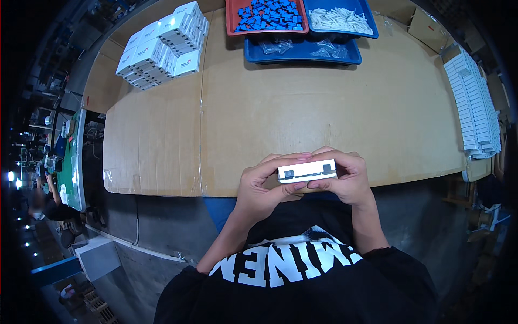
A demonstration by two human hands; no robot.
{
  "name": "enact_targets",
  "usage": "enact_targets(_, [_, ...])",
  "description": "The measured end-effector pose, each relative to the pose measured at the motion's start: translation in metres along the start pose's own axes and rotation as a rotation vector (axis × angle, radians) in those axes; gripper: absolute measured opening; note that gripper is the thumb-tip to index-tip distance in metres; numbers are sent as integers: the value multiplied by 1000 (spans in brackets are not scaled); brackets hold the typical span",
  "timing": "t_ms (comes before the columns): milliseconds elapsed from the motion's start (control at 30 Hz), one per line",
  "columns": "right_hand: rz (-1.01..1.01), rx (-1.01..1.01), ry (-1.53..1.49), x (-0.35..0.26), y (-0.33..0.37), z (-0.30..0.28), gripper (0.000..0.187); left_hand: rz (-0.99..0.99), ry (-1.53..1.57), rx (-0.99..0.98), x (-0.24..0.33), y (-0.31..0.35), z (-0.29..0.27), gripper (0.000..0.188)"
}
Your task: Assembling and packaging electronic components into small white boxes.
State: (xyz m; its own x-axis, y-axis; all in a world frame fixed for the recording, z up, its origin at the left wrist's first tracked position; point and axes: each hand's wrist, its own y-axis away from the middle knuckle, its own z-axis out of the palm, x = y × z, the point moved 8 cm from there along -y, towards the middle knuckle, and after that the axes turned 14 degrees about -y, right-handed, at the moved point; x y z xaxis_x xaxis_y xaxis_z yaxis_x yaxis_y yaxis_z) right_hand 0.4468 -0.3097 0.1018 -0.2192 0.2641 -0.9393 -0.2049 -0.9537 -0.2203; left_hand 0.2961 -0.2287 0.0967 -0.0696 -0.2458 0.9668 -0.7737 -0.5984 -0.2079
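- A white box (306, 170) is clasped by both the left hand (264, 186) and right hand (345, 178).
- Boxes judged finished are stacked far left (162, 46); blue parts (268, 14) remain.

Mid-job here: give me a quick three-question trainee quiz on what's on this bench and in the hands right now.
1. True or false: the white box is held by both the left hand and the right hand.
2. Multiple choice: what fills the red tray at the far edge of the cardboard-covered table? A) small blue parts B) white sticks C) clear bags
3. Fill in: the stack of white boxes sits at the table's far ____ corner, from the person's side.

Key: 1 true. 2 A. 3 left.
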Motion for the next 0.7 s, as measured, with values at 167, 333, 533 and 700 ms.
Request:
enact_targets(167, [6, 0, 33, 2, 0, 1, 39, -30, 31, 14, -7, 2, 0, 34])
enact_targets(333, [-2, -13, 79, 3, 0, 1, 39, -19, 2, 14, -10, 3, -1, 34])
enact_targets(533, [-2, -14, 83, 8, 1, -3, 38, -89, 70, 13, -15, 2, 2, 35])
enact_targets(700, [12, -3, 43, 10, 0, -2, 37, -81, 75, 36, -18, 3, -1, 37])
